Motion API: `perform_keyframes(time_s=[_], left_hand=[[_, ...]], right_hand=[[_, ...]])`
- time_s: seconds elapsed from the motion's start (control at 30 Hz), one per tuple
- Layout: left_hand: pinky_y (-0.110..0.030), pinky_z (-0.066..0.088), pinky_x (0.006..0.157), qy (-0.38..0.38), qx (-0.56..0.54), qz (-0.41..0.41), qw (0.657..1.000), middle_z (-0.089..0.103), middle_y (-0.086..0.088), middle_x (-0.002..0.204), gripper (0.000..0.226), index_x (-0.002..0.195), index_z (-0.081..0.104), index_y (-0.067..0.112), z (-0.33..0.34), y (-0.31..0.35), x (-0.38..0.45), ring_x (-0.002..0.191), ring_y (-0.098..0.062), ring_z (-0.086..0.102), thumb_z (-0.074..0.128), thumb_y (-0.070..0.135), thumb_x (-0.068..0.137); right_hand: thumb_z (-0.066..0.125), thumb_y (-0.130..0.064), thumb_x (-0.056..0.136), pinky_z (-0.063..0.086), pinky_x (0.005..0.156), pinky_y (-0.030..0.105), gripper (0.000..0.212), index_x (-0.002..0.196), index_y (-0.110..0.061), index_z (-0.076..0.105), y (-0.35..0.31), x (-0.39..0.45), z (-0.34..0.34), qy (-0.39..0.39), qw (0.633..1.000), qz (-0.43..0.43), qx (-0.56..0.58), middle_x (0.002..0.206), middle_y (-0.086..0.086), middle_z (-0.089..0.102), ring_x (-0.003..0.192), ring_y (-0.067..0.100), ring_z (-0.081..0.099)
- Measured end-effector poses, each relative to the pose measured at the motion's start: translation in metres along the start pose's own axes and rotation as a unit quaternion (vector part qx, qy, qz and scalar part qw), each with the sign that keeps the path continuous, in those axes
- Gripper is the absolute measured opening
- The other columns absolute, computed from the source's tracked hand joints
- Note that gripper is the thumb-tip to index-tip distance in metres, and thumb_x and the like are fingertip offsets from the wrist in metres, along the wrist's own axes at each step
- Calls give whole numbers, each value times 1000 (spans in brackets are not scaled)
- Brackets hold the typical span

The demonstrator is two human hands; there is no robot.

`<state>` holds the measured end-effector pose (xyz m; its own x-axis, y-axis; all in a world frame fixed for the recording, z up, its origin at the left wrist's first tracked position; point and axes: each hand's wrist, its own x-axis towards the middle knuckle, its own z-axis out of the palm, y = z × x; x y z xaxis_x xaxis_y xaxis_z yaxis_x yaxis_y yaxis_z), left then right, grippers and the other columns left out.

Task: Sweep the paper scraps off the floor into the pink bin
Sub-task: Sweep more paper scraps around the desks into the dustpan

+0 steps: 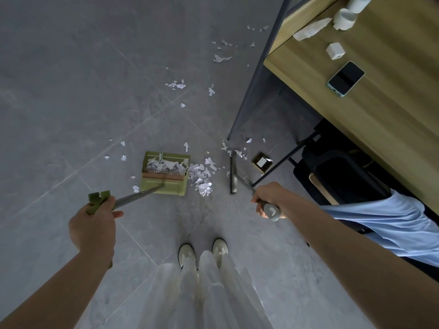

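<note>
Both hands (95, 219) gripping handles, broom head (233, 172) edge-on

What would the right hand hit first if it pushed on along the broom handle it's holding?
Probably the broom head, then the floor under it. The right hand points down the handle, up and left in the picture. The scrap pile lies left of that line, though depth is unclear.
</note>
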<state>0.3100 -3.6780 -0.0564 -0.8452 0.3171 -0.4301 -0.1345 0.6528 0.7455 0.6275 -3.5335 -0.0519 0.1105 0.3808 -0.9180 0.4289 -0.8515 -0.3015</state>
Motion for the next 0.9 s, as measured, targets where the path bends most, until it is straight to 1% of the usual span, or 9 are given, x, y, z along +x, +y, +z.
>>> perform_keyframes(time_s=[0.1,0.3,0.43,0.5,0.57,0.63,0.73,0.83,0.9], left_hand=[[-25,39,54,-2,4,0,1000,71,2,75,27,97,70,11,-1,2,7,68,-20,60,68,37,90],[-28,44,59,-15,8,-4,1000,71,1,73,26,94,71,12,2,9,21,73,-24,65,68,37,88],[-32,47,71,-22,19,4,1000,72,0,75,24,91,70,12,7,19,28,67,-12,66,68,35,89],[-30,46,69,-25,21,11,999,72,-1,75,24,90,70,11,9,23,32,60,-5,64,68,35,89],[-26,42,59,-25,23,11,999,71,1,71,23,87,70,13,12,27,37,48,1,60,67,36,89],[-27,36,55,-27,21,8,999,70,2,62,25,84,70,15,16,32,44,44,-2,56,66,39,87],[-29,38,60,-34,30,10,999,70,2,61,29,82,70,15,23,39,50,56,-9,55,64,43,86],[-37,48,75,-46,39,27,998,70,2,67,26,81,69,16,34,48,56,63,-10,62,64,41,88],[-42,51,81,-48,42,29,998,70,3,60,28,76,68,18,43,52,62,70,-16,66,65,44,85]], right_hand=[[44,12,86,35,39,23,12,87,0,48,2,0,3,9,1000,-2,9,61,12,43,45,17,41],[47,12,80,41,50,30,14,73,1,51,10,5,14,37,999,16,-23,62,16,50,51,23,50],[49,11,84,42,43,26,10,84,2,50,4,0,24,-4,999,37,10,64,15,48,45,19,48],[49,11,84,43,41,24,9,88,4,51,-3,1,25,-15,998,43,36,63,14,48,40,17,47],[50,11,83,45,41,23,12,93,4,51,-8,3,23,-14,997,46,66,63,13,48,36,16,46],[50,12,82,45,41,23,14,93,4,51,-14,4,22,-7,996,45,80,63,12,46,37,17,45],[51,11,84,43,41,25,10,92,4,51,-24,2,20,9,997,27,70,55,12,47,39,19,46],[49,10,86,42,39,25,14,100,6,51,-39,2,13,23,996,8,84,64,15,47,42,19,46],[48,10,88,40,36,22,24,111,4,50,-48,5,6,30,994,2,105,65,15,45,39,16,45]])
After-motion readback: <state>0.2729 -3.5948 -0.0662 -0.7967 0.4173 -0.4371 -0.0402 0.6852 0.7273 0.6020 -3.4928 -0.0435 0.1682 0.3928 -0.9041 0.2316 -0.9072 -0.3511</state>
